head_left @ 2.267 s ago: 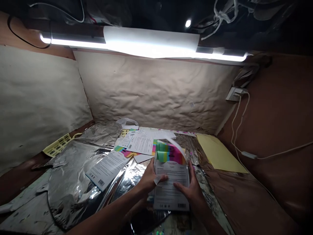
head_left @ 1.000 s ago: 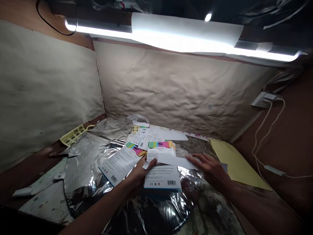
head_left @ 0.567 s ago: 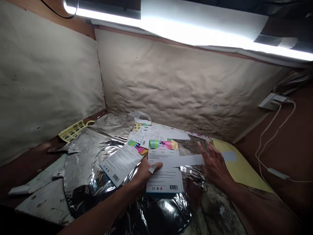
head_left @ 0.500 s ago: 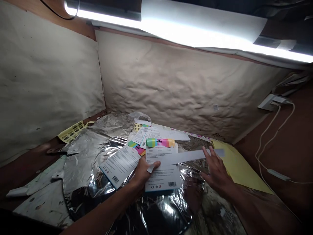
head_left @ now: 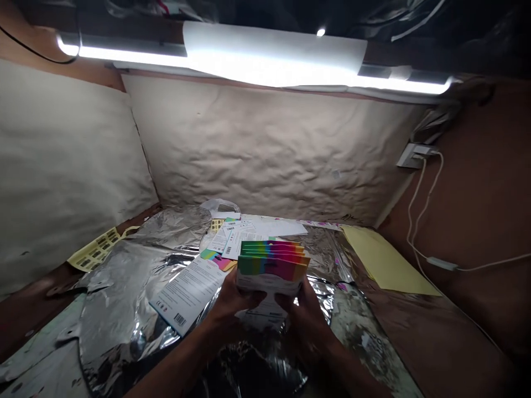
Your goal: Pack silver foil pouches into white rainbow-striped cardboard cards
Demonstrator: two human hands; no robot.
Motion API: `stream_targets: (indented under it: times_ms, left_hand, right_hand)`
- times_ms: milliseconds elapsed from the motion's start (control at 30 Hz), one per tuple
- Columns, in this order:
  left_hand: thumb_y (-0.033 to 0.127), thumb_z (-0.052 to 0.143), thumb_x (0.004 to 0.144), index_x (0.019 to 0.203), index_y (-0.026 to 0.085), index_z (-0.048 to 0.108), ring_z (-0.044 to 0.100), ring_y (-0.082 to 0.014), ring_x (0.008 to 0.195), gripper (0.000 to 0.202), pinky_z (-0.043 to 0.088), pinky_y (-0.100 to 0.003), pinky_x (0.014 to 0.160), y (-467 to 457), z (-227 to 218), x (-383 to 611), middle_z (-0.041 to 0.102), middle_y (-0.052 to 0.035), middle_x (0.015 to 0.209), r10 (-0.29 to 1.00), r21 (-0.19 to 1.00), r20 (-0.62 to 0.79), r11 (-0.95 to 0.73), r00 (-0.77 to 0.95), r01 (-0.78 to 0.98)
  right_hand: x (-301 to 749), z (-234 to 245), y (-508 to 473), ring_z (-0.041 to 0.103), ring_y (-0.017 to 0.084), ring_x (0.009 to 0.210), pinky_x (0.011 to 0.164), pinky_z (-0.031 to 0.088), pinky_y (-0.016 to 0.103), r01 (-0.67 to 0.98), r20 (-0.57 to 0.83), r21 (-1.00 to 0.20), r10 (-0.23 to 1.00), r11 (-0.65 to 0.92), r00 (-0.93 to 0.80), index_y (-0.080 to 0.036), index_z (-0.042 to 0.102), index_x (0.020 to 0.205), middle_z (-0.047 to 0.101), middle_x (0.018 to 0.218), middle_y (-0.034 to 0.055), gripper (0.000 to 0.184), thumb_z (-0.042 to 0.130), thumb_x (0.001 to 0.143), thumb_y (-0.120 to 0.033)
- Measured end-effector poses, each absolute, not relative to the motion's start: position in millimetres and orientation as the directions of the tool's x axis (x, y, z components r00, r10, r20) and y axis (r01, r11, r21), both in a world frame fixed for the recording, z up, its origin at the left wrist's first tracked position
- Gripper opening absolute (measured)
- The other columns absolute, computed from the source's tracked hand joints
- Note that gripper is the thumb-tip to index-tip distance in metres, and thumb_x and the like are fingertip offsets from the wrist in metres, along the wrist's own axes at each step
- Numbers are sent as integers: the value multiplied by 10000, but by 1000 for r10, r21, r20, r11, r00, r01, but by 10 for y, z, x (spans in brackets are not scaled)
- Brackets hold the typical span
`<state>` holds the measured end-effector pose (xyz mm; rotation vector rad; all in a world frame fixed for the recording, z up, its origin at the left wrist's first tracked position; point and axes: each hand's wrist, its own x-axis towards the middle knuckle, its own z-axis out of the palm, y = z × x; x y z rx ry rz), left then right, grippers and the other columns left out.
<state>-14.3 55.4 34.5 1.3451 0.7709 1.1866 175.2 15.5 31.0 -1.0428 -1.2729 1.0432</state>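
Between my two hands a stack of flat white retail boxes (head_left: 269, 282) is tilted, its several rainbow-coloured hang tabs fanned toward me. My left hand (head_left: 233, 303) grips the stack's left side, thumb laid across the front. On the right side my right hand (head_left: 303, 309) grips it the same way. Just left of my left hand, a single white box (head_left: 188, 293) lies with its printed back and barcode up. Beyond the stack, more white boxes (head_left: 238, 237) overlap each other. I cannot make out the white strip now.
Crinkled silver foil (head_left: 120, 309) covers much of the table. Yellow sheets (head_left: 385, 262) lie at the right, a yellow label sheet (head_left: 93, 249) at the left. White cables (head_left: 410, 221) hang from a wall socket (head_left: 415, 156). A tube light (head_left: 136, 57) runs overhead.
My right hand has come left from the white strip's far end to the stack. Both hands now hold the stack, tipped so its tabs face me. The view has shifted right.
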Motion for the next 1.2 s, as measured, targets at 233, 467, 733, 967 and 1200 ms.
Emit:
stream_targets:
  times_ms: [233,467,733,967,1200]
  left_hand:
    - [275,930,470,999,145,730,685,-354,914,581,559,-375,743,485,424,-45,746,-114,934,936,963,196,-128,293,-237]
    - [245,926,494,937,141,756,696,-344,899,486,569,-375,755,491,340,-54,752,-110,907,937,961,182,-106,298,-254]
    - [165,897,519,923,122,756,706,-315,825,430,582,-348,677,464,451,-77,758,-94,865,961,971,120,-61,249,-231]
    - [153,896,521,861,145,744,696,-247,730,373,572,-318,673,373,486,-47,749,-54,800,968,972,70,-12,240,-236]
    - [154,901,515,897,122,744,703,-286,795,414,567,-311,668,402,440,-87,755,-88,857,962,980,72,-19,265,-197]
  right_hand:
    - [1781,234,100,634,285,1075,896,551,412,22,282,-959,958,283,-58,-245,473,1324,660,1196,101,692,782,737,-443]
    - [1769,199,130,627,271,1066,894,536,385,13,314,-949,947,316,-64,-239,521,1282,681,1135,82,598,772,763,-399]
    - [1833,239,191,667,237,929,765,554,332,-112,204,-975,972,191,-114,-250,587,1195,705,1103,50,593,842,664,-309]
    - [1841,154,196,679,244,854,751,564,359,-15,210,-978,977,209,-44,-200,705,1044,737,990,55,431,839,648,-308]
    - [1854,90,240,670,254,948,804,564,370,22,225,-973,963,231,-150,-214,702,1077,726,1047,45,417,805,683,-301]
